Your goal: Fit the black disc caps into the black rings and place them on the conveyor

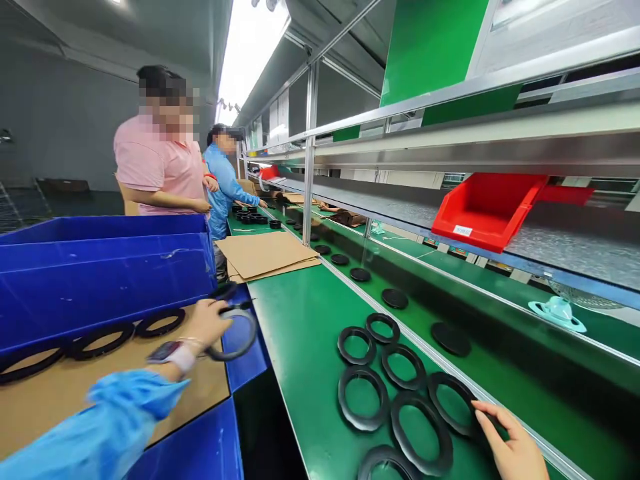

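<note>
My left hand, in a blue sleeve with a wristwatch, is closed on a black rubber ring just above the edge of a blue bin. Inside the bin, more black rings lie in a row on a cardboard sheet. My right hand rests with fingers stretched out on one of several black rings laid on the green table. Its fingertips touch the ring nearest the conveyor rail.
Black discs ride the green conveyor on the right. Folded cardboard lies farther up the table. Two people stand at the line on the left. A red bin sits on the shelf, a pale green part below it.
</note>
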